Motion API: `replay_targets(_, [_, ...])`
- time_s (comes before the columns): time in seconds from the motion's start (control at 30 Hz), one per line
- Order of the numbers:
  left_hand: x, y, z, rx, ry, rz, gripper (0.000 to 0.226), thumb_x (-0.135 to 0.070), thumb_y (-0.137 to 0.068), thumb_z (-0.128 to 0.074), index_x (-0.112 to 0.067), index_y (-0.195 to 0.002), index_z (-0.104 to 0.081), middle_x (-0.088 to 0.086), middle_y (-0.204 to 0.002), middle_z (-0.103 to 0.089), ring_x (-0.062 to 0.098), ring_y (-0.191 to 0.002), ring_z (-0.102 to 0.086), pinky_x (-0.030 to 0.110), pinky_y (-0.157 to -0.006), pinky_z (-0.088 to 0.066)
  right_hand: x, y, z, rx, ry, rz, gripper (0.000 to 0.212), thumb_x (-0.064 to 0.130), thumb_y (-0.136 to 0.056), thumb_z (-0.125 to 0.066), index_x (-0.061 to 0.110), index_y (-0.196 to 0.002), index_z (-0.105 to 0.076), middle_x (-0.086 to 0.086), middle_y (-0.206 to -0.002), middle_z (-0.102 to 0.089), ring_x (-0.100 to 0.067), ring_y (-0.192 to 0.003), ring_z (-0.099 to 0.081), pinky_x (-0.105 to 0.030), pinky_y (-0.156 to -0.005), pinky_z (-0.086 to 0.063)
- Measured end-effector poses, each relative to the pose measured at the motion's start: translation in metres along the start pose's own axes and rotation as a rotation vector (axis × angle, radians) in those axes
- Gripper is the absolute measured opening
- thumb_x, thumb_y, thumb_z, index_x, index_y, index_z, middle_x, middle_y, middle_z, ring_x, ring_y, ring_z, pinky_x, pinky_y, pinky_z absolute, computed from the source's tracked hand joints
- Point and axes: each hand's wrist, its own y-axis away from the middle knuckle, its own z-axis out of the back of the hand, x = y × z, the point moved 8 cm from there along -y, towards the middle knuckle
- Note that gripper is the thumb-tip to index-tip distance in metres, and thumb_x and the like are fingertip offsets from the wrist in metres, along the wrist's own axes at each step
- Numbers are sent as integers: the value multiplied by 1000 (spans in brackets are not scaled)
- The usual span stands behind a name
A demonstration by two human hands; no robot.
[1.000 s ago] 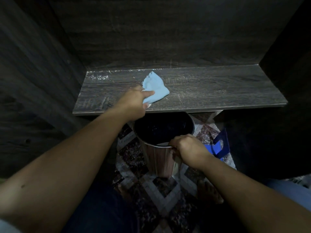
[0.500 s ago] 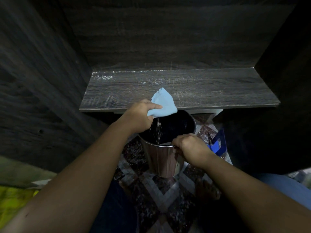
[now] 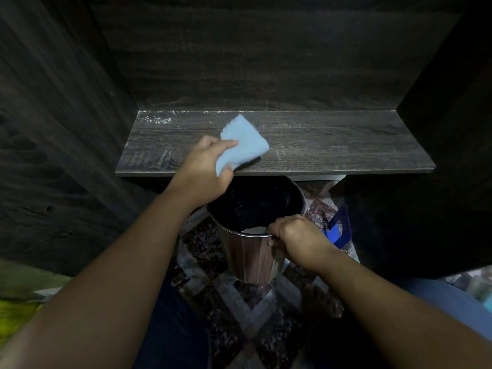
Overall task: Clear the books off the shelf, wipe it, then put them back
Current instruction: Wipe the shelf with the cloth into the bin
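Observation:
A dark wooden shelf [image 3: 332, 145] runs across the middle of the view with no books on it; white dust lies along its back left edge. My left hand [image 3: 205, 169] grips a light blue cloth [image 3: 243, 139] that lies on the shelf near its front edge. Just below that edge stands a metal bin [image 3: 250, 251] with a dark inside. My right hand [image 3: 295, 235] grips the bin's near rim.
Dark cabinet walls [image 3: 61, 129] close in the shelf on the left, back and right. A blue object [image 3: 336, 230] stands on the patterned floor [image 3: 239, 302] right of the bin. Something yellow-green [image 3: 16, 312] lies at the lower left.
My left hand swept the cloth off the shelf's front edge over the bin, where dust fell in, and has now moved it back up onto the shelf. My right hand stays on the bin's rim.

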Motion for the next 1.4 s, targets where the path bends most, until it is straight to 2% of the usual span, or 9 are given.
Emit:
replay_targets(0.1, [13, 7, -23, 200, -75, 45, 46, -16, -82, -62, -22, -127, -61, 4, -118, -52, 21, -111, -53, 15, -91, -32, 2, 0, 2, -27, -12, 16, 13, 7, -67, -74, 13, -74, -65, -8, -73, -64, -30, -67, -62, -30, -65, -45])
replay_targets(0.27, [-4, 1, 0, -74, -2, -72, 50, -20, -77, -56, -15, -127, -60, 7, -115, -51, 22, -107, -53, 26, -97, -40, 1, 0, -2, 0, 24, 10, 8, 11, -82, -64, 11, -89, -66, -9, -89, -65, -29, -83, -60, -34, -78, -43])
replay_targets(0.33, [2, 3, -9, -24, -61, -59, 50, -20, -78, -57, -15, -128, -60, 8, -116, -52, 26, -108, -54, 36, -97, -44, 3, 0, 0, -15, 14, 13, 7, 9, -77, -67, 12, -83, -65, -8, -82, -65, -29, -76, -61, -34, -72, -45])
replay_targets(0.43, [16, 10, -27, 142, -81, 30, 47, -15, -81, -61, -20, -128, -61, 5, -120, -54, 25, -112, -54, 28, -96, -42, 2, -1, -1, -28, -13, 0, 15, 4, -67, -72, 14, -73, -62, -6, -71, -63, -28, -65, -60, -30, -63, -44])
replay_targets(0.73, [23, -29, 2, -24, -95, -31, 48, -12, -85, -57, -20, -132, -56, 5, -124, -49, 24, -117, -46, 32, -101, -38, -3, -11, 2, -104, -48, 18, 28, 8, -56, -83, 18, -66, -59, 0, -61, -58, -23, -55, -58, -24, -56, -44])
replay_targets(0.9, [29, -84, 21, -174, -367, -225, 44, -8, -84, -60, -17, -127, -58, 15, -127, -51, 35, -110, -49, 45, -90, -46, -9, -18, 2, -134, -65, 27, 24, 13, -58, -83, 19, -67, -61, 2, -61, -58, -20, -55, -58, -25, -58, -46])
replay_targets(1.0, [30, -112, 21, -217, -518, -303, 35, -27, -94, -50, -19, -128, -55, 14, -134, -48, 33, -115, -47, 40, -90, -41, -15, -23, 1, -155, -99, 16, 19, 12, -63, -79, 17, -67, -61, 0, -61, -58, -22, -55, -58, -24, -58, -44])
replay_targets(1.2, [40, -138, -4, -84, -850, -551, 38, -15, -95, -40, -9, -131, -51, 19, -136, -47, 41, -117, -45, 53, -88, -39, -26, -30, -14, -118, -153, -30, 6, 14, -77, -68, 13, -73, -64, -5, -70, -62, -29, -65, -60, -32, -63, -45])
replay_targets(1.4, [64, -138, -20, 56, -831, -415, 41, -20, -97, -46, -11, -136, -52, 17, -141, -46, 40, -119, -46, 49, -87, -40, -31, -31, -22, -79, -187, -38, 5, 16, -79, -64, 14, -77, -67, -4, -75, -64, -30, -71, -61, -35, -65, -49])
